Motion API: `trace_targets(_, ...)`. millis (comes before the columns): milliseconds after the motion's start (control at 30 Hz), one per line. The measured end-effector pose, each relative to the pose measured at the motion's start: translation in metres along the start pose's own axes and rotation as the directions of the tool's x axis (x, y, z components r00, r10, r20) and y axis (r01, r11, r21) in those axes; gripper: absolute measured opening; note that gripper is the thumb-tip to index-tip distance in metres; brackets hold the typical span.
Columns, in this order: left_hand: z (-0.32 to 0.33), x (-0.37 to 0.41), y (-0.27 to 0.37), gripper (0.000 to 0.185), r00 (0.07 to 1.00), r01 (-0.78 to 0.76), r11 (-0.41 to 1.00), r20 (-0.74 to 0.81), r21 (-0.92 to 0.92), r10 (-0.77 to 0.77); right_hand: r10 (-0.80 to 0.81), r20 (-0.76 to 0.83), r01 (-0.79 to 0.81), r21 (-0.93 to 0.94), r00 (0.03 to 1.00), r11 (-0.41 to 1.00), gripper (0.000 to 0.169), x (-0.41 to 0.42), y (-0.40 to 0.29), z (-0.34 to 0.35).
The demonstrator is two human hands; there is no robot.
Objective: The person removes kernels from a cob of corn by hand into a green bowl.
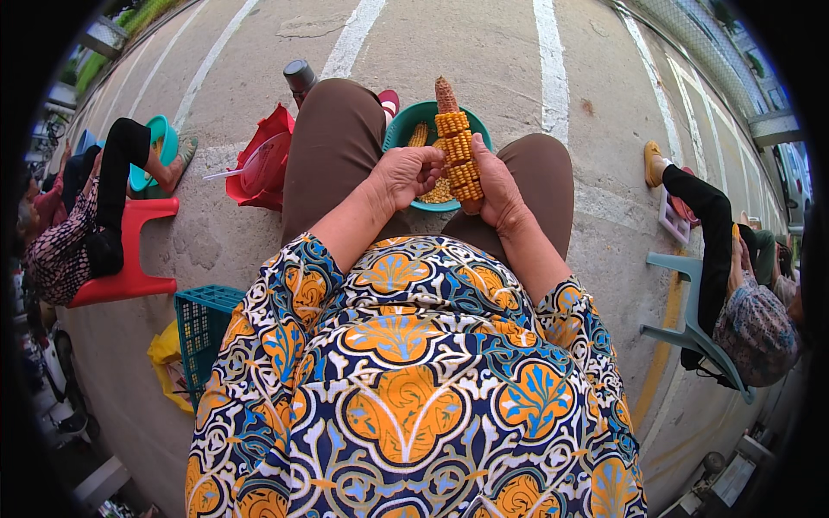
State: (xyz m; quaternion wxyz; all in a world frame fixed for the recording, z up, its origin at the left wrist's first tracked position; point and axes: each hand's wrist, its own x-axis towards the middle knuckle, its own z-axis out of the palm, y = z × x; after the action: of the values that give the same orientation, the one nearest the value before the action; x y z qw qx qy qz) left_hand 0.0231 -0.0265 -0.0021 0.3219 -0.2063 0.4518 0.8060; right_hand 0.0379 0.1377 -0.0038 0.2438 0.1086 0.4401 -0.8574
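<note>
My right hand (502, 188) grips a dried corn cob (459, 146) and holds it upright over a teal plastic basin (478, 118). Bands of yellow kernels remain around the cob, with bare grooves between them; its upper tip is stripped. At the cob's left side, my left hand (411, 173) has its fingers curled and its thumb against the kernels. Whether loose kernels lie inside those fingers is hidden. Between my knees, the basin contains another corn cob (419, 134) and loose corn kernels (437, 193).
A red bag (259, 158) and a dark flask (300, 79) stand beyond my left leg. A green plastic crate (204, 330) sits beside a yellow bag (170, 362). People sit on a red stool (139, 249) at left and a grey-green stool (693, 311) at right.
</note>
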Motion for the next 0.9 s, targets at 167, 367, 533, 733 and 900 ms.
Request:
trace_targets(167,-0.001,-0.001,0.0,0.007,1.0,0.006,0.999,-0.031,0.04,-0.005,0.008,-0.021,-0.008,-0.009,1.0,1.0,0.045,0.0,0.0,0.001)
trace_targets(367,0.001,-0.004,0.001,0.01,0.997,-0.008,1.0,-0.075,0.002,0.008,-0.004,-0.085,0.006,0.025,0.996,1.0,0.046,-0.005,-0.005,0.006)
trace_targets(533,-0.004,-0.004,0.005,0.007,0.99,-0.067,0.995,-0.119,0.072,0.076,-0.123,-0.106,0.129,0.043,0.987,0.991,0.046,-0.009,-0.01,0.001)
trace_targets(733,-0.007,-0.003,0.005,0.008,0.991,-0.11,0.991,-0.069,0.078,0.115,-0.16,-0.143,0.175,0.103,0.977,0.979,0.044,-0.008,-0.012,-0.013)
trace_targets(900,-0.013,0.0,0.003,0.012,0.986,-0.16,0.982,-0.036,0.098,0.164,-0.07,-0.165,0.099,0.171,0.984,0.98,0.049,-0.007,-0.012,-0.014)
